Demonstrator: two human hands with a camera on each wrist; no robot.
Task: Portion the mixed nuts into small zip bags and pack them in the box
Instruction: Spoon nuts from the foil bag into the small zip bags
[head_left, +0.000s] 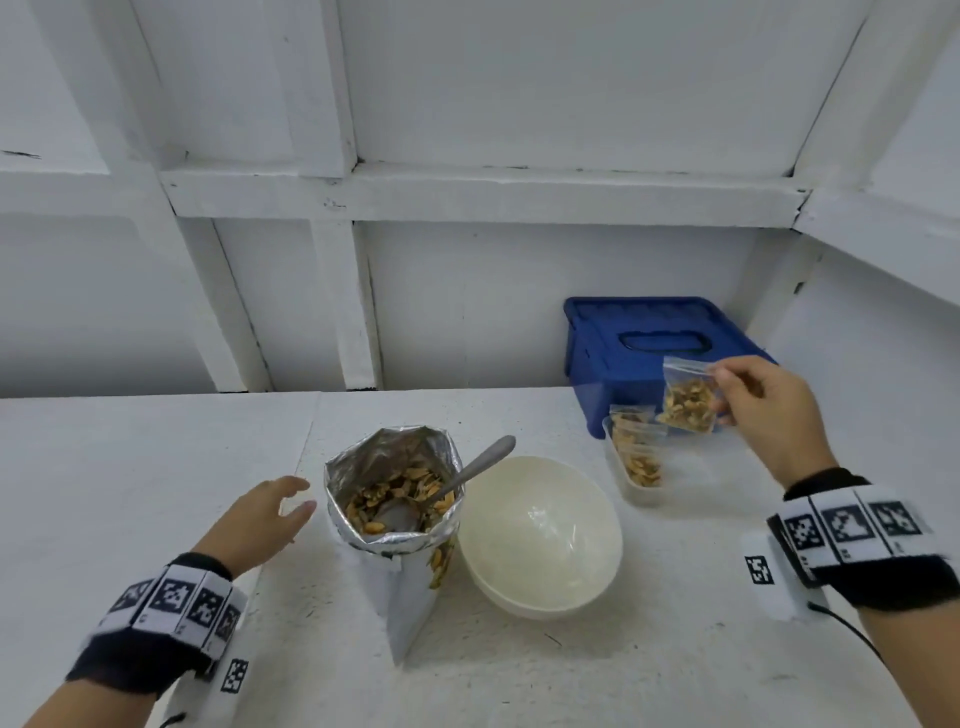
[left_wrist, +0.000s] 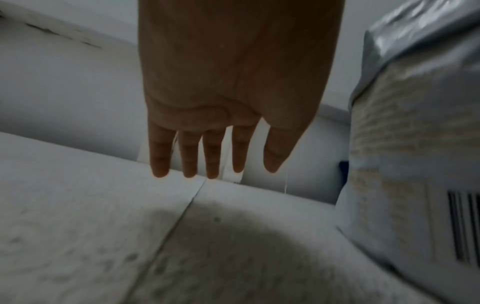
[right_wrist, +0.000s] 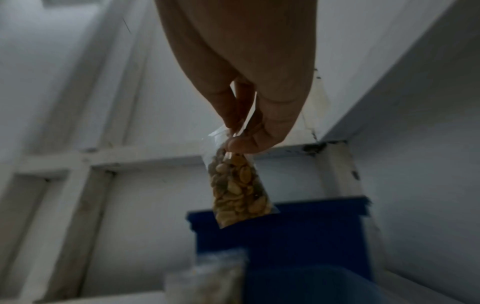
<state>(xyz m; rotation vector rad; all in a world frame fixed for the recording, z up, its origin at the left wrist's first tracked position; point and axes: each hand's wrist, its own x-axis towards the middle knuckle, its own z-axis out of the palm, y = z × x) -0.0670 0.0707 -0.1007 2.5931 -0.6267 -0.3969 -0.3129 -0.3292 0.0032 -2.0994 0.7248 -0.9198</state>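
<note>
The blue lidded box (head_left: 649, 358) sits just behind the right hand (head_left: 763, 410), whose grip pinches a small zip bag of nuts (head_left: 688, 397) above a clear tub (head_left: 636, 462). The left hand (head_left: 265, 514) hovers spread beside the foil nut pouch (head_left: 395, 499).

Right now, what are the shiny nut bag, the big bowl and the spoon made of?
The nut bag looks like foil-lined plastic: its inside is crinkled, silvery and mirror-bright. The bowl seems to be smooth cream plastic with soft glossy highlights, though glazed ceramic is possible. The spoon looks like metal: grey with a dull sheen.
</note>
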